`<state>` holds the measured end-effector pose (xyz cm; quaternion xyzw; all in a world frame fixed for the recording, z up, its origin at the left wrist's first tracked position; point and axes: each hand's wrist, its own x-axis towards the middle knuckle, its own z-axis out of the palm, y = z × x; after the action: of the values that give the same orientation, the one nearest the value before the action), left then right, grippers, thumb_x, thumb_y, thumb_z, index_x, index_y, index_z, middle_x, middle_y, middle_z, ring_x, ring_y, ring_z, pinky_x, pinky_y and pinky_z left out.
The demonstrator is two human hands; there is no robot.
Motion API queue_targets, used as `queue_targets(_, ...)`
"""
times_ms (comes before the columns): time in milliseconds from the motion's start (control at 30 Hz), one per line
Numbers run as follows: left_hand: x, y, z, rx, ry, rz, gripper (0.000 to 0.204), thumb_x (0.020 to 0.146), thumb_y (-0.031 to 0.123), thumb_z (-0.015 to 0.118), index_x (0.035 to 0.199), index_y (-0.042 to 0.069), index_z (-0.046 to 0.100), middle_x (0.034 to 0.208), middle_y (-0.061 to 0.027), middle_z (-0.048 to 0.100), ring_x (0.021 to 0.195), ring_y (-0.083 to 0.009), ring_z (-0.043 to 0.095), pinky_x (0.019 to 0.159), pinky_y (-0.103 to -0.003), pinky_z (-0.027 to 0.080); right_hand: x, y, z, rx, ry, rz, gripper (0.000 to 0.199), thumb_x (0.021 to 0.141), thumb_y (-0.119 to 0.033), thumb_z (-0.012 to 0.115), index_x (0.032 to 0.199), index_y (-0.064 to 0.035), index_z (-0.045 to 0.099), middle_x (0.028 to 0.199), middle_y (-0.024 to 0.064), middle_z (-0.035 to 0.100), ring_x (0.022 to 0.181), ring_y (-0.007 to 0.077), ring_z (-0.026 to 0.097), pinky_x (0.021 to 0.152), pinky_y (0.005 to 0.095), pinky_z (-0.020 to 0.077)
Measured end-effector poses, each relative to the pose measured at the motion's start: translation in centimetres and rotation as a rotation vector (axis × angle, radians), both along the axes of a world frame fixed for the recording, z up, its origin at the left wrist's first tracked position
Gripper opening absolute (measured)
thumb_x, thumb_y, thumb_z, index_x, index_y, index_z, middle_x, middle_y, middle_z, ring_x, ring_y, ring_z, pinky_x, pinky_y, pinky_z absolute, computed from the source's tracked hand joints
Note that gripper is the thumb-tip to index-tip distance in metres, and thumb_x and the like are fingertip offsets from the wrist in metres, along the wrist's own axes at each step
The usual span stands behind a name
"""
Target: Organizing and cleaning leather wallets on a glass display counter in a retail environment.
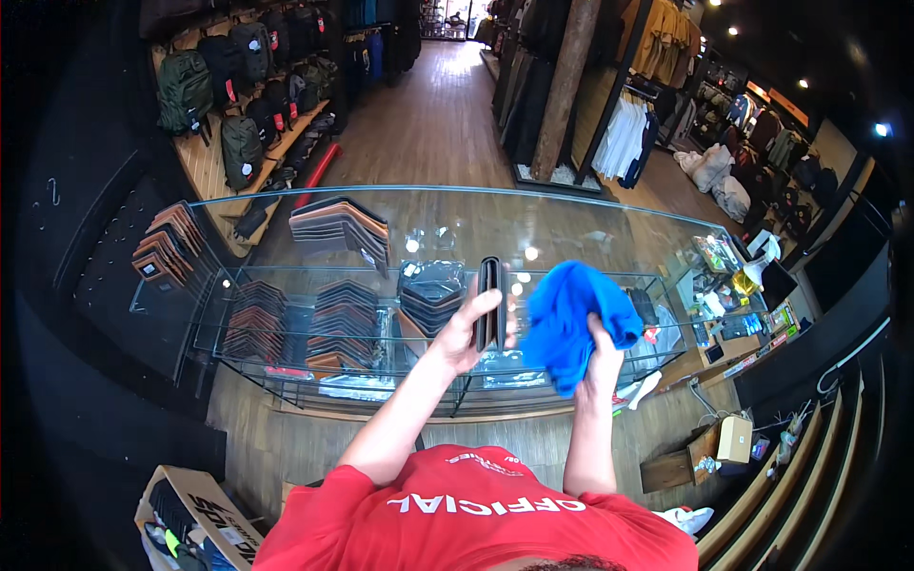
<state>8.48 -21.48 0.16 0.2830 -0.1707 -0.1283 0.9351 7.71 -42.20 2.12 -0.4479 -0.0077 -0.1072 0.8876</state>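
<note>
The head view looked down on a glass display case (286,205) that ran across the picture, its top edge curving with the lens. At the far left, two fanned rows of brown wallets (164,249) stood on a dark wall panel, and above them about ten backpacks (224,86) hung over a slatted wooden shelf. Inside the case four stacks of wallets showed: one on the upper shelf (338,226), two side by side on the lower shelf (300,319), and a darker stack (430,293) near the middle. A cardboard box (195,514) sat at the lower left, beside the person's red shirt.

One dark wallet (491,303) was held above the case top, near its middle. It stood upright, its long axis vertical, with a narrow edge turned to the camera. The left hand (465,333) gripped it from the left, thumb in front and fingers curled round the back. Just to the right, touching or nearly touching the wallet, was one bright blue cloth (576,319), bunched in the closed fingers of the right hand (602,357).

Further right, small goods crowded the counter end (733,305). Beyond the case the plank floor (428,114) lay open between clothing racks, while the person's side was narrow.
</note>
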Motion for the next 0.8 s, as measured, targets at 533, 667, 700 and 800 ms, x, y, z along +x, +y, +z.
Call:
queue_targets(533, -5.4, 9.1, 5.4, 1.009, -0.555, 0.682, 0.078, 0.084, 0.015, 0.075, 0.151, 0.008, 0.037, 0.134, -0.0187, 0.060, 0.129, -0.0278, 0.056, 0.111, -0.039, 0.041, -1.7, 13.3, -0.3, -0.168, -0.097, 0.019, 0.043, 0.097, -0.013, 0.067, 0.137, -0.0033, 0.055, 0.135, 0.0079, 0.060, 0.123, 0.0201, 0.057, 0.110, 0.0373, 0.0410)
queue_targets(667, -5.7, 11.7, 5.2, 0.592, -0.287, 0.871, 0.043, 0.090, 0.001, 0.067, 0.128, 0.006, 0.049, 0.131, -0.0124, 0.060, 0.123, -0.0211, 0.056, 0.107, -0.037, 0.043, -4.1, 15.4, -0.4, -0.173, -0.079, 0.052, 0.046, 0.096, -0.011, 0.068, 0.138, -0.0041, 0.052, 0.136, 0.0076, 0.058, 0.123, 0.0205, 0.056, 0.111, 0.0395, 0.0397)
queue_targets(700, -5.4, 13.1, 5.0, 0.521, -0.315, 0.942, 0.042, 0.092, 0.002, 0.067, 0.129, 0.006, 0.048, 0.131, -0.0135, 0.059, 0.122, -0.0203, 0.056, 0.107, -0.036, 0.043, -4.7, 16.0, -1.0, -0.196, -0.120, 0.075, 0.045, 0.095, -0.010, 0.069, 0.137, -0.0040, 0.053, 0.135, 0.0079, 0.058, 0.122, 0.0208, 0.056, 0.111, 0.0403, 0.0395)
queue_targets(800, -6.0, 15.5, 4.3, 0.297, -0.232, 1.054, 0.048, 0.096, 0.003, 0.063, 0.136, 0.008, 0.037, 0.136, -0.0141, 0.054, 0.121, -0.0207, 0.055, 0.105, -0.035, 0.045, -4.4, 14.6, -2.7, -0.300, -0.336, 0.275, 0.040, 0.083, -0.012, 0.073, 0.119, -0.0011, 0.058, 0.118, 0.0100, 0.063, 0.112, 0.0227, 0.061, 0.103, 0.0381, 0.0460)
